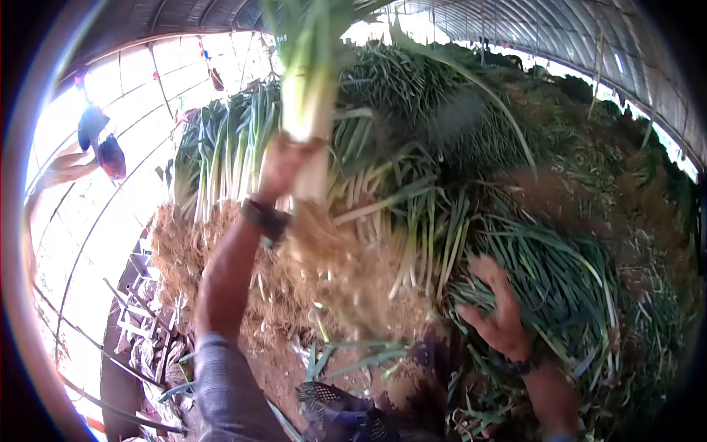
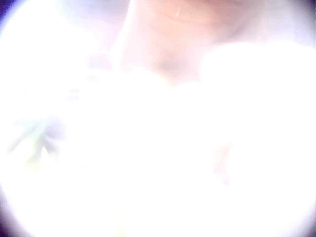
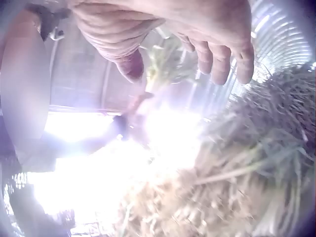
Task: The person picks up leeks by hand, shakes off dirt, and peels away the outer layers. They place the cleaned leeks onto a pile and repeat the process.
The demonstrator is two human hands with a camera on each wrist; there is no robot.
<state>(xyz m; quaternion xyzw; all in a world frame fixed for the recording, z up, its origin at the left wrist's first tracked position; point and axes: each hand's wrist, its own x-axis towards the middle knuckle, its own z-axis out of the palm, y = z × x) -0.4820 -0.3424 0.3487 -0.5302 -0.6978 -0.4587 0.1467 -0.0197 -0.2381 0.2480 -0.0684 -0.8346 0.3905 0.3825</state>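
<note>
Left hand (image 1: 286, 163) grips leeks (image 1: 308, 99) above their roots (image 1: 320, 239), probably to balance them upright. Right hand (image 1: 502, 313) is spread, empty.

A greyish sleeve (image 1: 232, 390) shows, with dark wristbands (image 1: 265, 222) — perhaps black, through the blur.

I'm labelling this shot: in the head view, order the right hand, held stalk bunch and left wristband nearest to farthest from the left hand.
1. Stalk bunch: gripped in the left hand.
2. Left wristband: just below, at the wrist.
3. Right hand: lower, far to the right.
</note>
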